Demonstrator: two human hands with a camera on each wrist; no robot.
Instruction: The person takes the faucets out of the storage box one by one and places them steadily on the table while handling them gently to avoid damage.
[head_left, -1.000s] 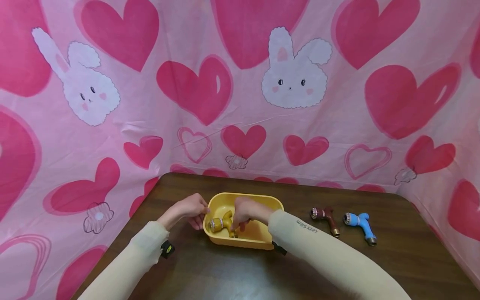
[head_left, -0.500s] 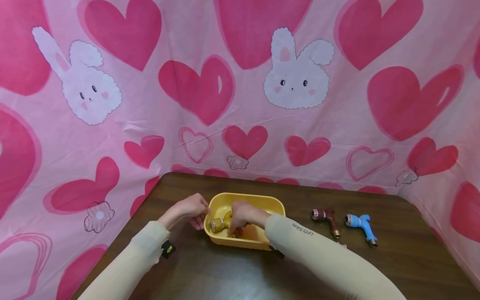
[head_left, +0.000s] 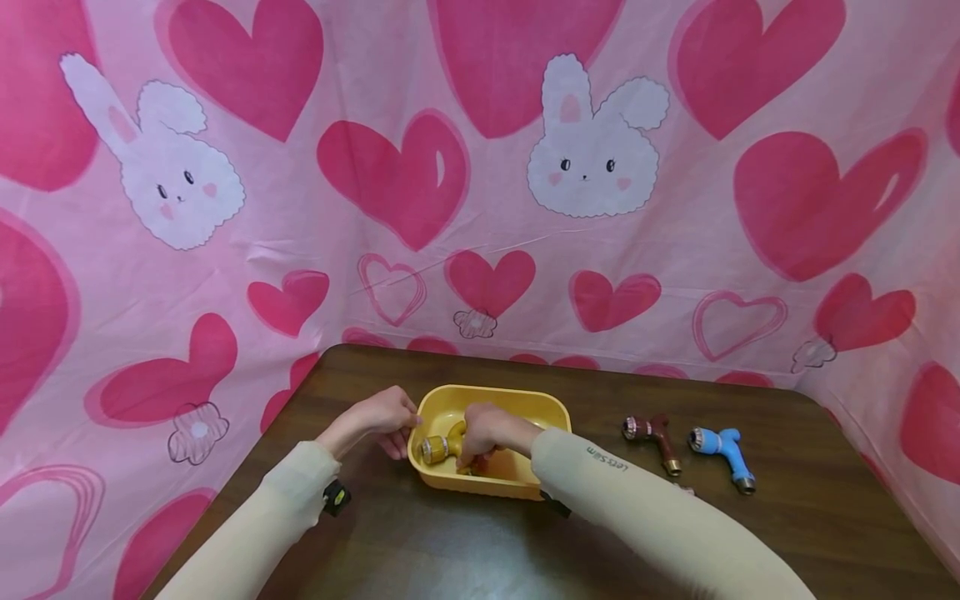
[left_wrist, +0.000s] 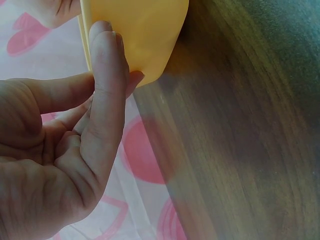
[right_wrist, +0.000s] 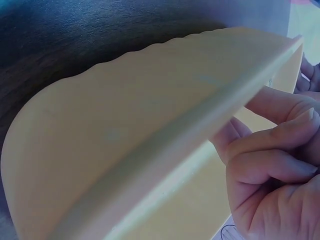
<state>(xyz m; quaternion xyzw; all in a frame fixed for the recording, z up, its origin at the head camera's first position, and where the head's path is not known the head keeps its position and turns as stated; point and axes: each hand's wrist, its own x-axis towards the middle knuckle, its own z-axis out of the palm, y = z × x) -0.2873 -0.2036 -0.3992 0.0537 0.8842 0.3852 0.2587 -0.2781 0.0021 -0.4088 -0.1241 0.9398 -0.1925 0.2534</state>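
A yellow hose nozzle (head_left: 435,450) lies in the left part of the yellow plastic tub (head_left: 525,487). My right hand (head_left: 487,429) reaches into the tub and grips the nozzle by its handle end, which the fingers mostly cover. In the right wrist view the fingers of this hand (right_wrist: 275,160) are curled, and the tub's near wall (right_wrist: 125,110) hides their tips and the nozzle. My left hand (head_left: 382,421) holds the tub's left end. The left wrist view has its thumb and fingers (left_wrist: 107,100) pinching the tub's rim.
To the right on the brown wooden table (head_left: 390,542) lie a dark red hose nozzle (head_left: 660,437) and a blue one (head_left: 723,454). Something small (head_left: 684,489) shows partly behind my right sleeve. A pink heart-patterned cloth (head_left: 487,225) hangs behind and beside the table.
My right hand has moved slightly left and down inside the tub, covering more of the yellow nozzle's handle. The small thing by my right sleeve has come into view. My left hand stays put.
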